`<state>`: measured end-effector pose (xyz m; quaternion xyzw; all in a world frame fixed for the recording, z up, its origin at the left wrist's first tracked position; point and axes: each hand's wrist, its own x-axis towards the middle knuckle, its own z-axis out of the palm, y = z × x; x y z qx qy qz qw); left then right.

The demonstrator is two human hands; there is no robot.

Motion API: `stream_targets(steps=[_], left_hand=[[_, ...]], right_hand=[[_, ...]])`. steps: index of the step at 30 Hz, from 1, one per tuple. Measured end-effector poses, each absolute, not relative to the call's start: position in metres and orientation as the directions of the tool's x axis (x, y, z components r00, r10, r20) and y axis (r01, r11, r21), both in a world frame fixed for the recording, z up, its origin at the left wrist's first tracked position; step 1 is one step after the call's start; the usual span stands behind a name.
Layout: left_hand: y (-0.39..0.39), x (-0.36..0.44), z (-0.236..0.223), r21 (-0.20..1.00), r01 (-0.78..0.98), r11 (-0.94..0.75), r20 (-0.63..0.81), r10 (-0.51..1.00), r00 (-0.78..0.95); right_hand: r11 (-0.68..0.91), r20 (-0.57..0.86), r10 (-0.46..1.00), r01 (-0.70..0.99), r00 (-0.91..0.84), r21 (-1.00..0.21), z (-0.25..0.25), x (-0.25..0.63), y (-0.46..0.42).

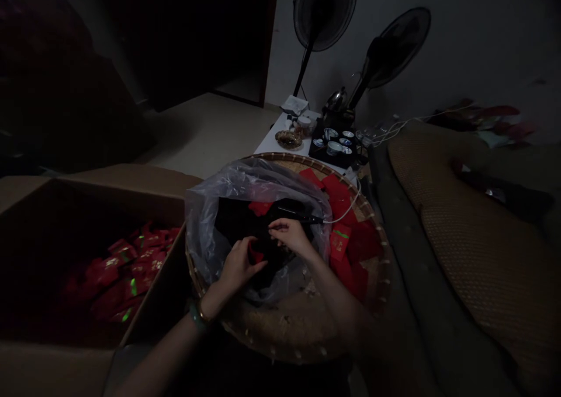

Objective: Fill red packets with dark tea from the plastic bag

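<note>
Well, at the far left, a cardboard box (94,189) held a heap of red packets (118,274) with gold and green printing. Just right of it, the left hand (236,266) had its grip clenched around a small red packet (255,252), which sat inside the mouth of a clear plastic bag (204,227). The bag held something dark, too dim to identify. The packet looked like light, thin paper: it would probably bend easily and would be best pinched by its edge, while the soft, slick bag could slide against it. Beside it, the right hand (291,237) hovered with its fingertips drawn together; whether that grip held anything thin could not be told. A black corded tool (302,217) lay just above it. The bag rested in a round bamboo tray (302,347), with red envelopes (346,239) to its right. Farther off stood a table (267,142) bearing a tea set (335,145), then two fans (324,11), and at the far right lay a woven mat (482,256).
</note>
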<state>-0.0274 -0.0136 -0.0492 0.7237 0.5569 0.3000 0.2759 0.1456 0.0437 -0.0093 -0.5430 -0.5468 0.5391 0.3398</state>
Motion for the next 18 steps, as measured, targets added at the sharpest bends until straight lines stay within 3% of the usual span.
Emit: stream_targets(steps=[3, 9, 13, 18], left_hand=[[-0.014, -0.028, -0.048, 0.739, 0.63, -0.237, 0.133, 0.969, 0.207], [-0.015, -0.027, -0.044, 0.737, 0.637, -0.226, 0.11, 0.97, 0.216], [-0.016, -0.027, -0.045, 0.727, 0.638, -0.256, 0.134, 0.963, 0.234], [-0.016, -0.028, -0.048, 0.713, 0.644, -0.276, 0.137, 0.956, 0.258]], right_hand=[[-0.202, -0.249, 0.918, 0.177, -0.309, -0.963, 0.015, 0.155, 0.031], [-0.167, -0.341, 0.813, 0.371, -0.473, -0.913, 0.038, 0.155, 0.024], [-0.024, -0.282, 0.848, 0.498, -0.449, -0.867, 0.03, 0.145, 0.028], [0.057, -0.174, 0.879, 0.459, -0.445, -0.886, 0.022, 0.137, 0.028]])
